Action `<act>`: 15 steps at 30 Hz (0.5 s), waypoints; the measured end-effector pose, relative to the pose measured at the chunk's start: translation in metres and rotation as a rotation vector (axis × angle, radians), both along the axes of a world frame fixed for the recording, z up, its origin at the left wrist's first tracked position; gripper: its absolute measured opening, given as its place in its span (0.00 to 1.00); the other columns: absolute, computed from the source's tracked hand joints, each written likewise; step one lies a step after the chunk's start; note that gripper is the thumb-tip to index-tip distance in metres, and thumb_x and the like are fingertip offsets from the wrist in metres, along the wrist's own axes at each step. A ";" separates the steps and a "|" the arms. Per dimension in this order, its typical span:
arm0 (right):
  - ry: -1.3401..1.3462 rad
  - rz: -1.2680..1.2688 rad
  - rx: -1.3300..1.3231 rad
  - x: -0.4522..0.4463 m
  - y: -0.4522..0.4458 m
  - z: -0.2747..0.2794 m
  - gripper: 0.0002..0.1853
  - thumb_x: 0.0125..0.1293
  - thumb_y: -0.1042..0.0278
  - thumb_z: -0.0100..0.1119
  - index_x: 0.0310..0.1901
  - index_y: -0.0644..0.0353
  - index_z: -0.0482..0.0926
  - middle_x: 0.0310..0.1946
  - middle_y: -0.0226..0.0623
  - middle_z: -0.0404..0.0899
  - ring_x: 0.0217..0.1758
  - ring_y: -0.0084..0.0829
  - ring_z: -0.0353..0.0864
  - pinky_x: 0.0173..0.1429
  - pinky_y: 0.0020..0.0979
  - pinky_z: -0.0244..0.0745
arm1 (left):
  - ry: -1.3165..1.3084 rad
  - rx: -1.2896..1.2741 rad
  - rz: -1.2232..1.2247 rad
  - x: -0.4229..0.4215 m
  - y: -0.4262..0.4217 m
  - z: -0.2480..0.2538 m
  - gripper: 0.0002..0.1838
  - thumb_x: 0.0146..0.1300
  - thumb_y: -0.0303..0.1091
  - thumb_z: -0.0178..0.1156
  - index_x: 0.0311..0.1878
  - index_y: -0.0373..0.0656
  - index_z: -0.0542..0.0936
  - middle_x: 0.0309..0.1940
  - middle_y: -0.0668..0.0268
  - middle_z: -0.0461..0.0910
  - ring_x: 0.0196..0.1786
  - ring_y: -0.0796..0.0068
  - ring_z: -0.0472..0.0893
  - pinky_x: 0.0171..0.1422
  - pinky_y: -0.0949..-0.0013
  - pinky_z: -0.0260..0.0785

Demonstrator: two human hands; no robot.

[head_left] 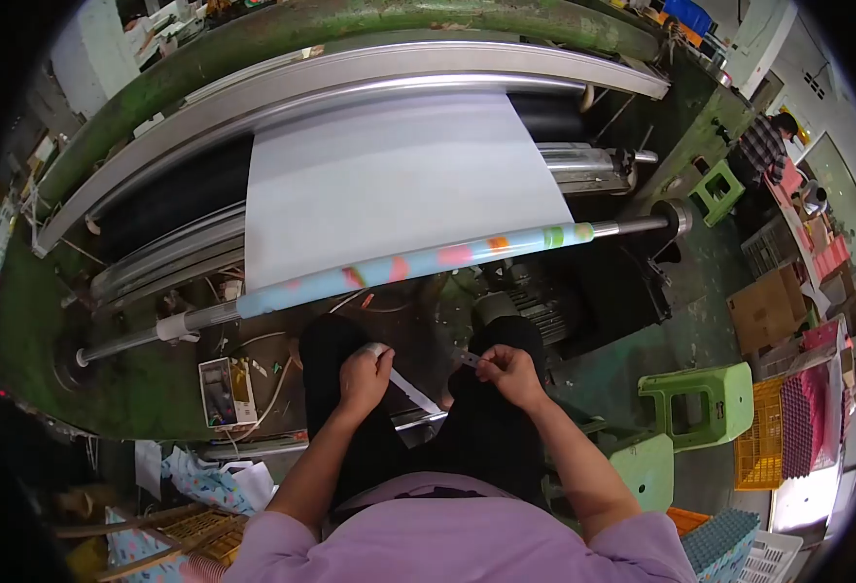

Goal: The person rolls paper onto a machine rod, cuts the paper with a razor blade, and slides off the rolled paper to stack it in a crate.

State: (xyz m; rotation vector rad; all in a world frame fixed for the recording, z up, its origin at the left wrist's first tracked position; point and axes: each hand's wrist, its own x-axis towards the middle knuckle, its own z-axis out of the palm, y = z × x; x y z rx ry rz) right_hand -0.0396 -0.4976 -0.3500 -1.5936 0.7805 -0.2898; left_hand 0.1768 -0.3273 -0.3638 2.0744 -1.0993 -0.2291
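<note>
My left hand [366,377] is closed on a narrow white strip [411,392] that hangs down to the right between my knees. Over my right thigh, my right hand [511,375] pinches a small, thin translucent piece [467,359]. Both hands are apart, low in front of my lap. Ahead of them, a light blue printed roll [418,264] with pink, orange and green patches sits on a metal shaft [632,225]. A wide white sheet [403,175] runs from the roll up to the machine's metal bar [369,85].
Green stools [729,400] stand at the right, beside a yellow crate [758,437] and a cardboard box [768,309]. Another person [766,146] in a checked shirt is at a table, upper right. A small electrical box [227,392] lies left. Patterned material [199,481] fills the lower left.
</note>
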 end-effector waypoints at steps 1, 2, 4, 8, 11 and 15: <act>0.000 -0.005 0.005 0.000 -0.001 0.000 0.02 0.66 0.77 0.56 0.35 0.66 0.77 0.28 0.33 0.80 0.31 0.22 0.80 0.39 0.23 0.77 | 0.034 0.037 0.017 0.000 -0.002 0.001 0.09 0.62 0.35 0.59 0.35 0.39 0.81 0.32 0.52 0.81 0.36 0.50 0.81 0.40 0.58 0.72; -0.001 -0.007 0.012 0.000 -0.001 -0.001 0.03 0.66 0.77 0.56 0.35 0.66 0.77 0.28 0.33 0.80 0.31 0.22 0.80 0.39 0.24 0.77 | 0.031 0.037 0.034 0.001 -0.003 0.002 0.09 0.62 0.35 0.59 0.35 0.39 0.81 0.32 0.52 0.81 0.36 0.50 0.81 0.40 0.58 0.72; -0.005 0.019 0.026 0.001 0.001 -0.003 0.03 0.66 0.77 0.56 0.35 0.66 0.76 0.28 0.33 0.80 0.31 0.22 0.80 0.39 0.24 0.77 | 0.009 -0.004 0.007 0.002 -0.003 -0.001 0.10 0.62 0.36 0.58 0.35 0.40 0.82 0.31 0.53 0.81 0.36 0.51 0.81 0.40 0.58 0.72; -0.011 0.035 0.040 0.006 0.002 -0.004 0.03 0.66 0.76 0.57 0.35 0.66 0.76 0.28 0.33 0.80 0.31 0.22 0.80 0.40 0.24 0.77 | -0.025 -0.019 0.011 0.003 0.001 -0.006 0.10 0.62 0.37 0.58 0.35 0.40 0.82 0.31 0.53 0.81 0.37 0.51 0.81 0.41 0.57 0.72; 0.010 0.022 -0.017 0.007 0.002 -0.003 0.03 0.66 0.76 0.58 0.35 0.65 0.77 0.28 0.32 0.81 0.31 0.22 0.80 0.39 0.24 0.76 | -0.017 -0.019 0.035 0.003 0.004 0.000 0.10 0.62 0.37 0.58 0.35 0.40 0.81 0.31 0.53 0.81 0.37 0.51 0.81 0.41 0.56 0.72; -0.053 0.003 0.035 0.005 0.001 -0.007 0.02 0.66 0.76 0.57 0.34 0.64 0.77 0.28 0.32 0.80 0.30 0.21 0.79 0.37 0.23 0.76 | -0.008 0.000 0.032 0.003 0.005 0.000 0.11 0.63 0.38 0.57 0.35 0.40 0.81 0.31 0.53 0.81 0.37 0.51 0.81 0.41 0.55 0.72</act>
